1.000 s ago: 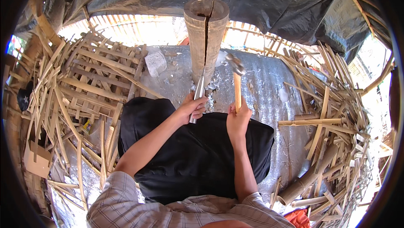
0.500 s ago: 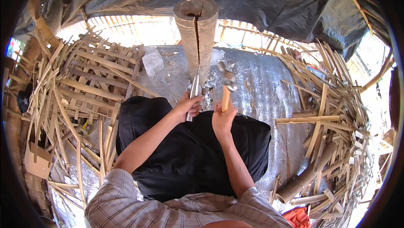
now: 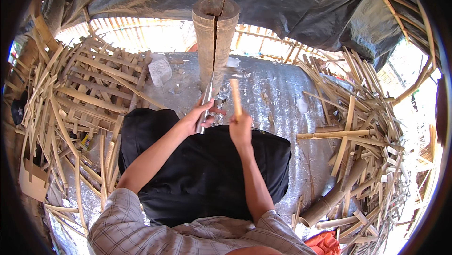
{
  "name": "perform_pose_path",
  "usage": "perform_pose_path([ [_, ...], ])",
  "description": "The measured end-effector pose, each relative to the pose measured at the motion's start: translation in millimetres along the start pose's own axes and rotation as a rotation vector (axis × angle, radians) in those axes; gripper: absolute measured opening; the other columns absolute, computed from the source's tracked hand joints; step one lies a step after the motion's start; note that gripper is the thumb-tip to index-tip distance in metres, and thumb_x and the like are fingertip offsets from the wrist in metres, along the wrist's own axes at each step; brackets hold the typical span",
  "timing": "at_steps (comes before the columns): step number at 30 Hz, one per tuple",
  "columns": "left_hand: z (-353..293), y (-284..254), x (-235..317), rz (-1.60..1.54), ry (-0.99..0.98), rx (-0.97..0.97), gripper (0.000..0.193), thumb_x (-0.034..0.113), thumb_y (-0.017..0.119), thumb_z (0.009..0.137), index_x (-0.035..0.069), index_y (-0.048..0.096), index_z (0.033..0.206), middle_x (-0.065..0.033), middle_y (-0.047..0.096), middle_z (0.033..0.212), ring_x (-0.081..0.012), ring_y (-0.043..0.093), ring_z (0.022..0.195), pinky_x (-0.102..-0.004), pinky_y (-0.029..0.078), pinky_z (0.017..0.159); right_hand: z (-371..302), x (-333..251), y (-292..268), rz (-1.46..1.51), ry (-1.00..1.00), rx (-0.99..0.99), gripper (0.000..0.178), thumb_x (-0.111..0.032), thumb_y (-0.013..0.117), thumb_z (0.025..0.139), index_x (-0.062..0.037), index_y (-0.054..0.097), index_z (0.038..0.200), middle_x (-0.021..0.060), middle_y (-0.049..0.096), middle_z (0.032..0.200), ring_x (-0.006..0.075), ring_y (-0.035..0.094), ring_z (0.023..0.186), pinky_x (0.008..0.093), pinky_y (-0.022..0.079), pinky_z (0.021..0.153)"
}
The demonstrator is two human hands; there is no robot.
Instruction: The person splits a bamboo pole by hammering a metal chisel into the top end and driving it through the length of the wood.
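Note:
A thick upright bamboo tube (image 3: 205, 43) stands in front of me, a long dark crack running down it from its open top. My left hand (image 3: 193, 117) grips a shiny metal chisel (image 3: 207, 94) between thumb and fingers, the other fingers loosely spread. The chisel slants up, its narrow end at the lower part of the crack; whether it is inside cannot be made out. Closed around the wooden handle of a hammer (image 3: 236, 96) is my right hand (image 3: 241, 128). The hammer's head is smeared by motion, right of the tube and apart from the chisel.
Black cloth (image 3: 202, 170) covers my lap. Bamboo slats form a lattice pile (image 3: 101, 83) on the left; loose strips (image 3: 358, 114) heap up on the right, beside a bamboo pole (image 3: 334, 198). A pale block (image 3: 160, 70) lies left of the tube on silvery sheeting (image 3: 278, 99).
The whole view has shifted slightly, so most things sit further left. The hammer's head has swung up and leftward toward the tube. My left hand's fingers have loosened somewhat around the chisel.

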State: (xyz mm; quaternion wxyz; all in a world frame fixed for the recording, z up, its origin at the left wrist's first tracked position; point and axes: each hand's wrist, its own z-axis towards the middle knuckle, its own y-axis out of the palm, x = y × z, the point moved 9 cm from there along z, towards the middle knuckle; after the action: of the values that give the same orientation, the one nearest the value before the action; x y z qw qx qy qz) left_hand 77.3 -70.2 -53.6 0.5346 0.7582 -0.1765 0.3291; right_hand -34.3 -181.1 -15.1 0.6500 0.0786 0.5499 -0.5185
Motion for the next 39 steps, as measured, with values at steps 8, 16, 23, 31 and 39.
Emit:
perform_pose_path([
  [8, -1.0, -15.6, -11.5, 0.035, -0.047, 0.091, 0.023, 0.020, 0.070, 0.096, 0.015, 0.050, 0.087, 0.0061, 0.042, 0.054, -0.0025, 0.034, 0.036, -0.0216, 0.025, 0.033, 5.8, -55.5, -19.7, 0.044, -0.039, 0.012, 0.011, 0.007, 0.059, 0.080, 0.0002, 0.055, 0.088, 0.0270, 0.060, 0.072, 0.0461, 0.064, 0.072, 0.0470, 0.047, 0.059],
  [16, -2.6, -21.9, -11.3, -0.018, -0.074, 0.108, 0.022, 0.012, 0.071, 0.093, 0.016, 0.049, 0.091, 0.0075, 0.040, 0.053, -0.0028, 0.035, 0.036, -0.0220, 0.025, 0.033, -13.6, 2.6, -5.7, -0.424, 0.165, -0.169, 0.019, -0.007, 0.063, 0.086, -0.0042, 0.062, 0.104, 0.0232, 0.069, 0.082, 0.0450, 0.067, 0.082, 0.0554, 0.053, 0.071],
  [23, 0.8, -11.6, -19.7, 0.067, -0.081, 0.151, 0.022, 0.010, 0.070, 0.093, 0.015, 0.050, 0.090, 0.0075, 0.038, 0.053, -0.0033, 0.035, 0.036, -0.0221, 0.024, 0.032, -4.8, -38.6, 1.5, -0.042, -0.010, 0.021, 0.018, 0.006, 0.057, 0.082, 0.0049, 0.059, 0.100, 0.0296, 0.060, 0.074, 0.0497, 0.063, 0.078, 0.0512, 0.049, 0.063],
  [31, -2.9, -21.5, -9.4, 0.095, -0.066, 0.196, 0.026, 0.009, 0.072, 0.091, 0.009, 0.047, 0.098, 0.0056, 0.039, 0.055, -0.0042, 0.036, 0.037, -0.0225, 0.026, 0.034, -13.1, -20.8, 8.6, 0.020, 0.066, -0.203, 0.011, 0.005, 0.053, 0.085, 0.0014, 0.054, 0.095, 0.0196, 0.066, 0.072, 0.0412, 0.068, 0.072, 0.0468, 0.052, 0.063],
  [39, -2.7, -14.6, -16.9, 0.108, -0.058, 0.140, 0.020, 0.012, 0.072, 0.092, 0.008, 0.052, 0.097, 0.0058, 0.042, 0.055, -0.0038, 0.037, 0.038, -0.0222, 0.025, 0.033, -15.7, -3.7, 22.4, 0.477, 0.097, -0.163, 0.012, -0.008, 0.063, 0.094, -0.0008, 0.053, 0.094, 0.0056, 0.058, 0.066, 0.0186, 0.057, 0.052, 0.0321, 0.043, 0.048],
])
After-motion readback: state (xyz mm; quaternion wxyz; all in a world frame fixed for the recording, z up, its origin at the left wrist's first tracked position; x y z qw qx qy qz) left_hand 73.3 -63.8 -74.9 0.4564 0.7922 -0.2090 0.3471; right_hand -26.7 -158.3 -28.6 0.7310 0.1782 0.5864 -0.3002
